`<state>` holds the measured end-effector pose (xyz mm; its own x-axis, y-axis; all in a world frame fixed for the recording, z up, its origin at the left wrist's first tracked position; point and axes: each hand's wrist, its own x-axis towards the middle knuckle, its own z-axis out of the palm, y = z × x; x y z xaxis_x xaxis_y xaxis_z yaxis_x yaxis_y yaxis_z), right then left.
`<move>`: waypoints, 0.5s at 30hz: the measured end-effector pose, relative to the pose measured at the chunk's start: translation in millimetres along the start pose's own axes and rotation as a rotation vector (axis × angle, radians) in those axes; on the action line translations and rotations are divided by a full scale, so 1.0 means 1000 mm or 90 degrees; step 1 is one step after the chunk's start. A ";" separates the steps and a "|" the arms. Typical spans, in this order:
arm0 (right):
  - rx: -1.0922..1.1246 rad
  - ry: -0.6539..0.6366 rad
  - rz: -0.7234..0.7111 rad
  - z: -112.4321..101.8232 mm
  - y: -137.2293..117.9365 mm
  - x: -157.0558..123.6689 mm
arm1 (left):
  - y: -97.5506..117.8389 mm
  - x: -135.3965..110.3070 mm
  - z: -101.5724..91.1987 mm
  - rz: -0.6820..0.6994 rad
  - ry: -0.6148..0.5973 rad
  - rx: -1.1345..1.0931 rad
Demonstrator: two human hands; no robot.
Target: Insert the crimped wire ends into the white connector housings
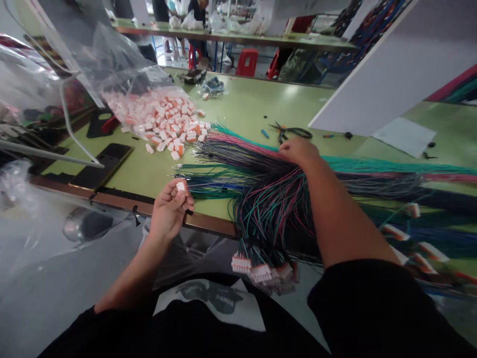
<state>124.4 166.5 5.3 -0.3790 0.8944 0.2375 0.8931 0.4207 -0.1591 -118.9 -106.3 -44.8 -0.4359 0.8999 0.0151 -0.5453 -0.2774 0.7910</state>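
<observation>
My left hand is closed round a small white plastic connector at the table's front edge. My right hand reaches forward, knuckles up, with its fingers curled down into a thick bundle of coloured wires lying across the green table. What those fingers grip is hidden. Finished wires with white connectors hang over the table edge above my lap. A pile of white and orange connectors spills from a clear plastic bag at the left.
Black scissors lie beyond my right hand. A white board leans at the right over a sheet of paper. Black plates lie at the left edge. Red stools and another bench stand behind, with people there.
</observation>
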 end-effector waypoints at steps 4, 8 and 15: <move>-0.144 -0.119 0.049 0.010 -0.007 -0.008 | 0.000 -0.001 0.001 -0.014 0.014 -0.002; -0.220 -0.144 0.033 0.008 -0.021 -0.012 | 0.000 -0.001 0.000 -0.005 0.003 0.009; -0.082 -0.026 0.139 0.000 -0.012 -0.010 | 0.000 -0.001 -0.001 -0.019 0.000 0.011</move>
<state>117.5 152.5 4.6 -0.1808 0.9686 0.1710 0.9774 0.1963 -0.0787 -119.3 -107.2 -44.9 -0.4192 0.9079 -0.0088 -0.5458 -0.2442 0.8015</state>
